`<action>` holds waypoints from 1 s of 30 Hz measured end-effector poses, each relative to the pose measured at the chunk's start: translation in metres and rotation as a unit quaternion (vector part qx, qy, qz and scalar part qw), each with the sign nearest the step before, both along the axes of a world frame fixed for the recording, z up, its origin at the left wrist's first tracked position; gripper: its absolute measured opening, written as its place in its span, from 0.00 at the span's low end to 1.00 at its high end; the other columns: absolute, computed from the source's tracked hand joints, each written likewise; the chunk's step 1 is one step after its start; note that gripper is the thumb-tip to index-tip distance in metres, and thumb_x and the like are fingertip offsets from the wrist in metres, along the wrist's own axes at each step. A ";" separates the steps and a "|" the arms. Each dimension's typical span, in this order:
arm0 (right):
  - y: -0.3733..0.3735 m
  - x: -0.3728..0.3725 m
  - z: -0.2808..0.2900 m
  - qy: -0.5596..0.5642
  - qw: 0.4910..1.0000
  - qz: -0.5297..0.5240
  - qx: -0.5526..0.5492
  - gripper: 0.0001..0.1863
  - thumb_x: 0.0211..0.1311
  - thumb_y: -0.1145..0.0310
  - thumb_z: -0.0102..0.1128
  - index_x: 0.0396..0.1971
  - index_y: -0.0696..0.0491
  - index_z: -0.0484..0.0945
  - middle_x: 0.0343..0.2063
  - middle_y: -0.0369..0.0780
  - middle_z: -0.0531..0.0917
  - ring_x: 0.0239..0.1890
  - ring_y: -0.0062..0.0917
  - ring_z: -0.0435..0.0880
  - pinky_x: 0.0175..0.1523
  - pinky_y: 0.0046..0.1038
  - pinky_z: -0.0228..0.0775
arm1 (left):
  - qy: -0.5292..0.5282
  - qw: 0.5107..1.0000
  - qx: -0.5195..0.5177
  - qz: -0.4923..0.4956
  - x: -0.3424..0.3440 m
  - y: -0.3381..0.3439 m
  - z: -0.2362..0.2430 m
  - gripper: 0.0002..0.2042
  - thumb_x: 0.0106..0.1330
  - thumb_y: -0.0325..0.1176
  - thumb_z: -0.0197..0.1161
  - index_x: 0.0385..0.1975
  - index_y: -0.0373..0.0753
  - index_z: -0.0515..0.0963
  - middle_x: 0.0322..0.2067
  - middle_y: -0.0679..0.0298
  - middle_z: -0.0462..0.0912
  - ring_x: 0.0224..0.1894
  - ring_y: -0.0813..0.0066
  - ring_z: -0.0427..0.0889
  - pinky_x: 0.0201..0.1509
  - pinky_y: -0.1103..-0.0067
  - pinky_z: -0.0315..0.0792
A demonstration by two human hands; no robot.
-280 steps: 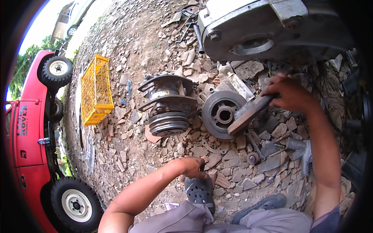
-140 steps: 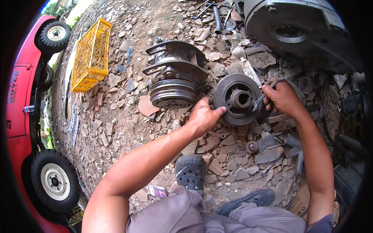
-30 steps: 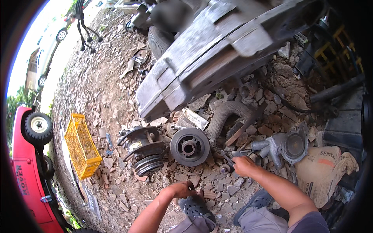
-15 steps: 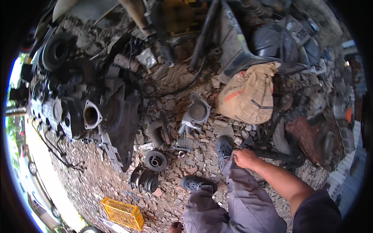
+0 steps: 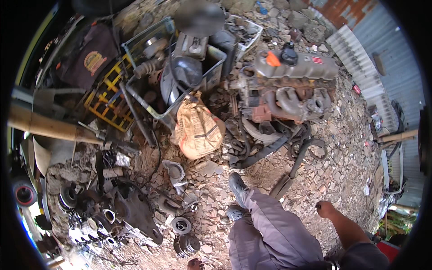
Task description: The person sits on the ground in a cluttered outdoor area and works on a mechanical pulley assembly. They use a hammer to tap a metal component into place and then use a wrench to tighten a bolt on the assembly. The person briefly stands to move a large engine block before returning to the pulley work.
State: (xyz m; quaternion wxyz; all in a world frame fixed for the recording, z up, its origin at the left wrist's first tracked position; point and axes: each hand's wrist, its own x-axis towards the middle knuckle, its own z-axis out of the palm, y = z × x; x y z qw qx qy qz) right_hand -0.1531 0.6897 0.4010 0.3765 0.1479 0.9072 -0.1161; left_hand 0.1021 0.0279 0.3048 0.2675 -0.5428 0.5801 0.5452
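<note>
I am upright, looking down past my grey trouser legs [image 5: 270, 229] and dark shoes [image 5: 237, 185] on rubble ground. My right hand [image 5: 325, 209] hangs at the lower right with the fingers curled in; nothing shows in it, and it is apart from every part. Only a sliver of my left hand [image 5: 194, 264] shows at the bottom edge, its fingers hidden. Just above it lie a grey pulley disc [image 5: 181, 225] and a round hub assembly [image 5: 186, 244]. A dark engine casing [image 5: 130, 211] lies to their left.
A rusty engine block [image 5: 288, 90] with hoses sits ahead, with a tan sack [image 5: 196, 128] to its left. A wire basket [image 5: 180, 58] of parts and a yellow crate [image 5: 105, 101] stand at upper left. A wooden beam [image 5: 49, 128] crosses the left. Corrugated sheeting [image 5: 382, 58] stands at right.
The view has swung further round and risen. My right hand has moved from near my shoe out to the lower right, and the pulley parts now lie at the bottom.
</note>
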 end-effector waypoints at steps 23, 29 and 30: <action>0.403 -0.129 0.042 0.142 0.906 -0.346 -0.198 0.12 0.56 0.75 0.51 0.40 0.59 0.78 0.28 0.45 0.83 0.29 0.26 0.82 0.37 0.26 0.73 | 0.530 0.640 -0.465 -0.304 -0.695 0.616 0.139 0.21 0.61 0.30 0.56 0.54 0.32 0.65 0.58 0.47 0.64 0.62 0.46 0.61 0.66 0.56 0.57; 0.506 -0.127 0.027 0.120 0.922 -0.339 -0.146 0.10 0.58 0.75 0.51 0.38 0.60 0.77 0.26 0.40 0.81 0.25 0.22 0.80 0.31 0.23 0.73 | 0.293 0.928 -0.232 0.001 -0.746 0.615 0.077 0.31 0.69 0.46 0.44 0.66 0.29 0.55 0.66 0.44 0.55 0.70 0.54 0.52 0.73 0.67 0.49; 0.520 -0.105 0.012 0.126 0.927 -0.334 -0.115 0.10 0.57 0.74 0.51 0.37 0.59 0.78 0.26 0.41 0.81 0.27 0.23 0.81 0.31 0.24 0.73 | 0.218 0.930 -0.268 -0.128 -0.748 0.646 0.085 0.32 0.70 0.48 0.42 0.66 0.30 0.55 0.67 0.46 0.55 0.70 0.53 0.52 0.73 0.67 0.47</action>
